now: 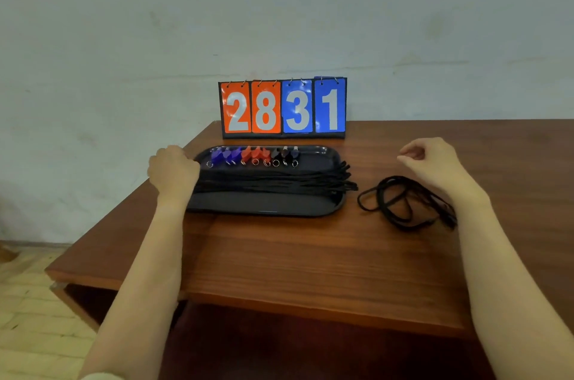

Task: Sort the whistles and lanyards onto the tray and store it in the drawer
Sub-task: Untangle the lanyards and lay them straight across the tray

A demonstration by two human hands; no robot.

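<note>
A dark tray [264,207] lies on the wooden desk, just in front of the scoreboard. Along its far side stands a row of whistles: blue ones [225,155], red ones [254,154] and dark ones [285,155], each with a metal ring. A bundle of black lanyards [273,182] stretches across the tray's middle. My left hand [172,173] is curled over the bundle's left end at the tray's left edge. A loose tangle of black lanyards [403,202] lies on the desk right of the tray. My right hand [435,162] hovers above that tangle, fingers curled, holding nothing.
A flip scoreboard [283,107] reading 28 and 31 stands against the wall behind the tray. The wooden desk [310,255] ends at a front edge near me, with a dark recess below it. Light floor tiles [34,302] show at the left.
</note>
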